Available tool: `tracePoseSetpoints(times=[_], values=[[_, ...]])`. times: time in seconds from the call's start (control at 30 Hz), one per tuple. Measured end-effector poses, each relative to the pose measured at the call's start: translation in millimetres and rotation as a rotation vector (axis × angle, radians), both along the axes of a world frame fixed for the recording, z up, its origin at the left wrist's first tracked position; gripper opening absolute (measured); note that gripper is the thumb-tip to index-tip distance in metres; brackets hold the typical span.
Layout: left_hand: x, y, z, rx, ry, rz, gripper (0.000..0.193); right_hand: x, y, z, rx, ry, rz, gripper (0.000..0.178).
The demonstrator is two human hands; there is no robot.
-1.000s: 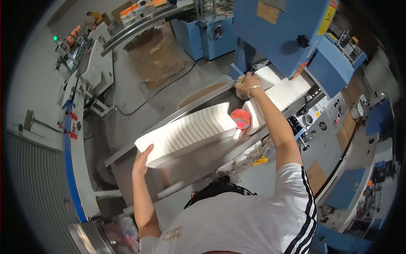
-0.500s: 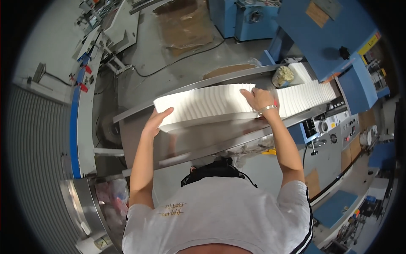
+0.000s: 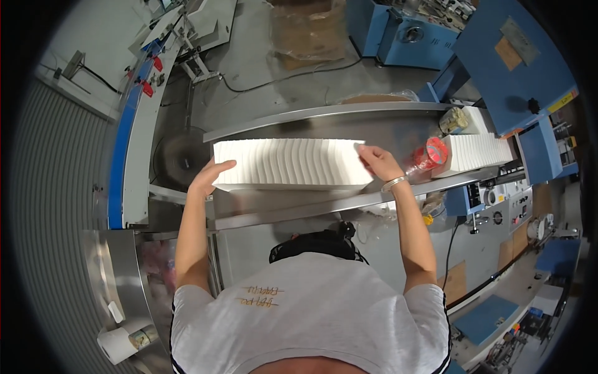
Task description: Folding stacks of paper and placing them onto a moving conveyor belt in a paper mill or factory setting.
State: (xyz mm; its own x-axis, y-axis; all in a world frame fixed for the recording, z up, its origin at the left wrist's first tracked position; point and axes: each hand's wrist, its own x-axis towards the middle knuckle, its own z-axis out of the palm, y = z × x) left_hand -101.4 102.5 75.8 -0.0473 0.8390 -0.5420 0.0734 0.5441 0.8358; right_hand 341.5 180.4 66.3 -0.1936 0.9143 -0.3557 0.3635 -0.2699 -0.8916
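A long block of white folded paper [image 3: 289, 163], with wavy ridges across its top, lies lengthwise between my hands over the metal trough [image 3: 261, 209]. My left hand [image 3: 212, 177] grips its left end, thumb on top and fingers down the side. At the opposite end my right hand [image 3: 381, 163] presses in, the thumb near the upper corner and the other fingers partly hidden. Farther right in the trough stands another block of ridged white paper [image 3: 476, 153]. Beside it lies a red-ended, clear-wrapped bundle [image 3: 436, 151].
Metal side rails [image 3: 330, 113] border the trough. A patterned, yellowish roll [image 3: 453, 120] sits by the blue machine [image 3: 517, 56] at the right. At the left runs a bench with a blue edge [image 3: 119, 168]. A cable [image 3: 280, 84] crosses the floor beyond.
The held paper block has shifted left away from the other block and straightened. Both hands have moved with it. The red-ended bundle now shows in the gap. The whole view has shifted too.
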Motion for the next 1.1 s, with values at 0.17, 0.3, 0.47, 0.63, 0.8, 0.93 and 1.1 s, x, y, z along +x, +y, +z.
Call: tracePoseSetpoints(times=[0.17,0.3,0.47,0.63,0.8,0.93,1.1], values=[[12,-5,6,0.053,-0.044,0.015,0.061,23,7,-49,-0.392,0.233,-0.123,0.079],[17,-19,2,0.156,-0.021,0.027,0.069,7,-18,-7,-0.413,0.182,0.051,0.089],[26,-27,4,0.069,-0.16,0.106,0.084,5,-33,-24,-0.207,0.218,0.001,0.074],[35,-16,-22,0.145,-0.153,0.03,0.098,-46,-37,-14,-0.113,0.267,0.069,0.085],[37,-18,-19,0.084,-0.179,0.13,0.095,-50,-31,-10,-0.16,0.376,0.044,0.078],[25,-42,-3,0.169,-0.199,0.237,0.09,-70,-30,10,-0.116,0.449,0.088,0.074],[-34,-122,21,0.431,-0.279,0.465,0.073,-155,-36,60,-0.081,0.386,0.255,0.071]])
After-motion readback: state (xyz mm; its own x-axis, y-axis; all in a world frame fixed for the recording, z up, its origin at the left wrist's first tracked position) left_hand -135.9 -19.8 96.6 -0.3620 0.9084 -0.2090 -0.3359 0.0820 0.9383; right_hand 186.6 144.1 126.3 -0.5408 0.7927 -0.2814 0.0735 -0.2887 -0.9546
